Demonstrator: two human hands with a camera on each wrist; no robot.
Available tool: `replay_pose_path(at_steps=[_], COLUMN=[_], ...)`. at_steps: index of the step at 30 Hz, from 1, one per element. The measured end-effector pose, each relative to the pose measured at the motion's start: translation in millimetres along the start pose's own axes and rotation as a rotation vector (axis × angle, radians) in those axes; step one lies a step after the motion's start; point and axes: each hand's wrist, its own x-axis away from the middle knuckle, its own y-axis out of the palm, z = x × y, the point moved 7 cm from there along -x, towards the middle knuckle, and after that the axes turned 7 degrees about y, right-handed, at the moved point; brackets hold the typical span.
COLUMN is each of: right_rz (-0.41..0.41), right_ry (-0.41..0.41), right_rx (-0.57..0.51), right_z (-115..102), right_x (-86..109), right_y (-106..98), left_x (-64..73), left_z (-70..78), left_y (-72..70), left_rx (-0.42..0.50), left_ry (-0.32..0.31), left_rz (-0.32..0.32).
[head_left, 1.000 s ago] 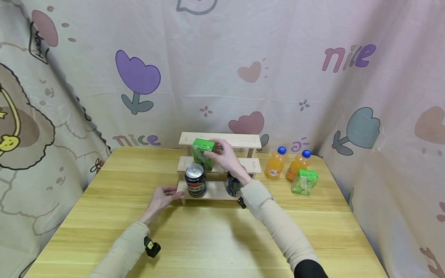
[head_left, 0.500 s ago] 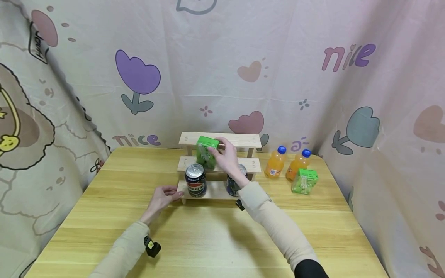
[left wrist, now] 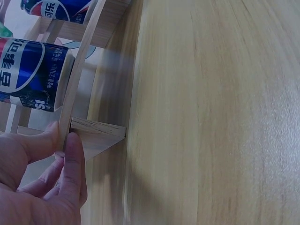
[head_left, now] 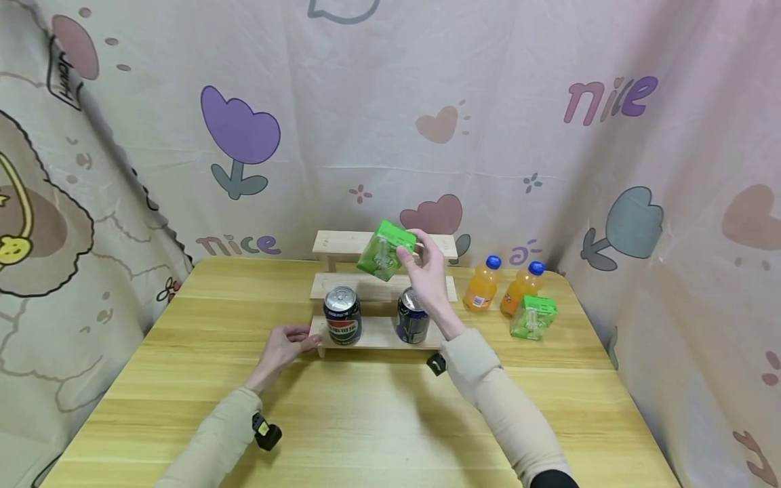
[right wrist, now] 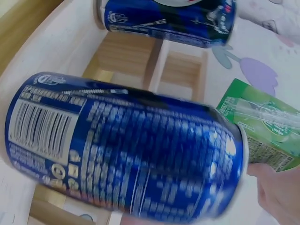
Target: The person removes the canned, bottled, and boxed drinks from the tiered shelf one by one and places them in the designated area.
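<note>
My right hand grips a green drink carton, tilted and held in the air before the top tier of a small wooden three-step shelf. In the right wrist view the carton shows beyond a can, with part of the thumb on it. My left hand pinches the left end of the bottom tier between thumb and fingers, clearest in the left wrist view. On that tier stand two dark blue Pepsi cans, a left can and a right can, the latter just under my right wrist.
Right of the shelf stand two orange drink bottles with blue caps, one bottle beside another. A second green carton stands in front of them. A patterned curtain hangs behind the wooden table.
The green carton has left the middle tier and risen up and to the right in my right hand, tilting as it goes. My left hand stays at the shelf's end.
</note>
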Motion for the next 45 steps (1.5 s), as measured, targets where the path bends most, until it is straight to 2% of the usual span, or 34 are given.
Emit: replay_pose_path(at_steps=[4, 9, 15, 21, 32, 36, 45], right_rz=[0.028, 0.053, 0.128, 0.224, 0.304, 0.320, 0.342], right_ry=[-0.061, -0.117, -0.146, -0.195, -0.136, -0.107, -0.040], right_rx=[-0.079, -0.136, -0.124, -0.098, -0.008, 0.014, 0.095], right_z=[-5, -8, -9, -6, 22, 33, 54], right_x=[5.7, 12.6, 21.2, 28.5, 42.8, 48.0, 56.9], right_y=[-12, -27, -54, -89, -144, -155, -172], left_x=[0.8, 0.8, 0.1, 0.1, 1.5, 1.6, 1.3], left_z=[-1.3, -0.2, -1.9, -2.4, -0.6, -2.3, 1.1], left_y=[-0.9, 0.1, 1.1, 0.9, 0.8, 0.4, 0.4], left_rx=[-0.014, -0.007, 0.002, 0.006, 0.020, 0.019, -0.004], left_ry=[-0.015, 0.001, -0.004, 0.000, 0.010, -0.006, 0.006], left_rz=[0.007, -0.002, -0.001, -0.002, 0.000, 0.009, -0.002])
